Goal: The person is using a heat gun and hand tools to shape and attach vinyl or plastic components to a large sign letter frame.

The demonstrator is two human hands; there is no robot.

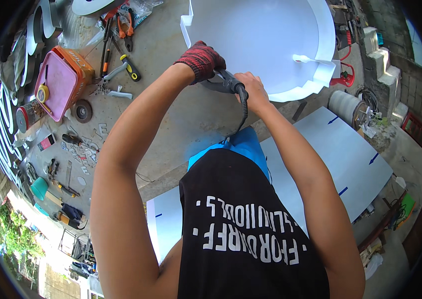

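Observation:
My left hand (202,62), in a red and black knit glove, is closed around a black corded hand tool (231,82) whose exact kind is hidden. The tool's cable drops from its back end toward my body. My bare right hand (253,91) is just right of the tool, fingers bent at the near rim of a large white round panel (265,40). Its fingertips are partly hidden, but they seem to grip that rim. A raised folded white strip edges the panel, with a tab (301,59) jutting inward at the right.
On the left lie orange-handled pliers (129,31), a yellow-black screwdriver (132,70), an orange tub (77,64) with a pink lid, a grinding disc (82,110) and loose cut letters (82,152). Pale sheets (328,159) lie at the right; a wire spool (346,107) stands beyond.

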